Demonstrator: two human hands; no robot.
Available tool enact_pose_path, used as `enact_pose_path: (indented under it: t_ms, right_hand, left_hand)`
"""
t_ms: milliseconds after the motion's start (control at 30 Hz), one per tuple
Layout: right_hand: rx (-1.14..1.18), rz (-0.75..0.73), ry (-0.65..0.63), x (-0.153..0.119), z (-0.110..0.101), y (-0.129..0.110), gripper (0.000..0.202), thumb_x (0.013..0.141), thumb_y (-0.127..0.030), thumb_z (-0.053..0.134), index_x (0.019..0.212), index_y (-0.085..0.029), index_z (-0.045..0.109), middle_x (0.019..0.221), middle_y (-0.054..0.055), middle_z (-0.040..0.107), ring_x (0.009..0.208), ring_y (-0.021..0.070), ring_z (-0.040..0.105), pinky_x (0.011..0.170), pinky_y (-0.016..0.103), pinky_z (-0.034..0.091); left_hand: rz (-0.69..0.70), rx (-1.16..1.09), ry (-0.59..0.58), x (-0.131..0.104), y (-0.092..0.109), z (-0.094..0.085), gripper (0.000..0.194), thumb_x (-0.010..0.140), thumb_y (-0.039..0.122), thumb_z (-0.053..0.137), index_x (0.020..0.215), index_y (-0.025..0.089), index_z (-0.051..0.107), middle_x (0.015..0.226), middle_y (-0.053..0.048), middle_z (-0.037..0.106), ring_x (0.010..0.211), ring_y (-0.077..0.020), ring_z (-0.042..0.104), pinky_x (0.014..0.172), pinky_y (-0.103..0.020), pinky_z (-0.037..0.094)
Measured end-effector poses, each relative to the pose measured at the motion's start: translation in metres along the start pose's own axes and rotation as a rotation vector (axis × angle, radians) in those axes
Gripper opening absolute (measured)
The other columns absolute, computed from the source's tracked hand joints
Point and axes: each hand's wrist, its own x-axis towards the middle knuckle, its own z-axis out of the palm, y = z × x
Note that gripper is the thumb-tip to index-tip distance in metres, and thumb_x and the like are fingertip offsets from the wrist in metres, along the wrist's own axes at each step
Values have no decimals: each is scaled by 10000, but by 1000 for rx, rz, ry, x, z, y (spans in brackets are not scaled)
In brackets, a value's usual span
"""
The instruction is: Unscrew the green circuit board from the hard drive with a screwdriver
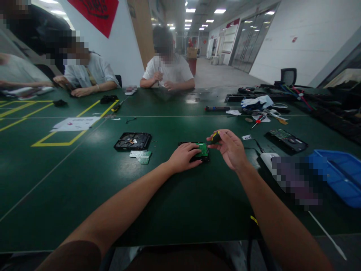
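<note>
The smooth, dark green desk [180, 203] has a faint gloss, and a blue tray [342, 188], seemingly plastic, stands at its right. In front of the person lies the drive [205, 147], a flat black oblong with a green circuit board on top. The left hand [184, 157] rests across it, its grip spread, thumb set apart along the near side. The right hand's [229, 148] grip pinches the stubby black-and-yellow handle of a screwdriver [216, 137] at the drive's right end; whether the tip touches is too small to tell. To the left, an irregularly cut pale green board [142, 157] lies just beside a boxy black case [133, 141] with rounded contours on its face. On the right sits a second drive [287, 141], its board exposed. Farther off lie a slim red-handled driver [260, 119], a white paper sheet [75, 124] over straight strips of yellow tape [56, 144], and crumpled white-and-blue gloves [257, 101]. Across the desk sits a person in a soft white shirt [180, 69], below flat ceiling lights [220, 11].
</note>
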Motion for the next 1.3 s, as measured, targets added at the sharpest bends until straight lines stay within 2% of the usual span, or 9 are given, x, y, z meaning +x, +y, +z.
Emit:
enact_pose_path:
  t_ms: [167, 300, 433, 533, 600, 767, 933, 1100, 1300]
  right_hand:
    - [-91, 1, -12, 1, -6, 0, 295, 927, -526, 698, 1040, -253, 689, 985, 44, 715, 914, 201, 714, 562, 265, 589]
    - [-182, -53, 7, 3, -10, 0, 273, 930, -531, 695, 1002, -269, 730, 1043, 36, 712, 915, 171, 674, 596, 248, 584]
    - [-272, -27, 23, 3, -11, -1, 313, 947, -557, 663, 975, -254, 736, 964, 36, 718, 659, 101, 587, 406, 194, 383]
    - [-164, 71, -2, 1, -8, -4, 336, 933, -579, 670, 1004, -251, 671, 960, 27, 723, 513, 65, 557, 335, 192, 250]
    - [-87, 93, -14, 0, -5, -5, 341, 911, -574, 696, 1001, -254, 620, 983, 21, 729, 511, 75, 609, 337, 189, 289]
    - [-9, 131, -52, -1, -2, -7, 366, 896, -560, 717, 978, -238, 562, 970, 36, 744, 629, 136, 724, 465, 222, 506]
    - [-40, 112, -23, 1, -4, -5, 368, 917, -580, 688, 993, -237, 579, 952, 41, 758, 645, 144, 725, 539, 260, 572]
    - [-94, 71, 7, 0, -2, -2, 381, 913, -597, 693, 991, -237, 598, 980, 40, 761, 604, 116, 685, 524, 251, 547]
    - [-181, 11, -5, -1, -2, -3, 329, 925, -561, 699, 1033, -253, 659, 1011, 35, 762, 535, 66, 574, 397, 200, 341]
  left_hand:
    - [-2, -5, 5, -1, -1, 1, 421, 960, 504, 661, 1268, 217, 663, 1363, -121, 643, 1304, -321, 593, 1082, -524, 505]
    - [6, -7, 11, 0, -2, 2, 420, 962, 504, 660, 1258, 206, 664, 1366, -123, 640, 1297, -319, 595, 1078, -517, 507]
    - [7, -13, 11, 0, -1, 1, 413, 958, 505, 663, 1245, 208, 669, 1353, -123, 646, 1276, -315, 606, 1066, -519, 514]
    - [7, -23, 16, 0, 0, 0, 407, 959, 499, 663, 1248, 211, 669, 1341, -128, 650, 1267, -312, 612, 1058, -518, 519]
    - [6, -21, 20, 0, 1, 0, 402, 961, 490, 663, 1253, 214, 667, 1341, -127, 649, 1273, -312, 610, 1060, -516, 518]
    - [9, -19, 22, 0, 0, 1, 412, 954, 484, 673, 1271, 222, 666, 1343, -127, 651, 1286, -318, 603, 1071, -535, 509]
    - [7, -10, 12, -1, -2, 2, 428, 963, 507, 653, 1274, 215, 661, 1362, -125, 643, 1291, -316, 600, 1072, -524, 514]
    - [6, -5, 13, 0, -2, 2, 425, 967, 515, 646, 1274, 222, 661, 1359, -122, 643, 1293, -315, 600, 1074, -524, 515]
    - [5, -8, 18, 0, -2, 3, 436, 960, 519, 655, 1267, 209, 667, 1352, -127, 647, 1279, -314, 608, 1080, -517, 513]
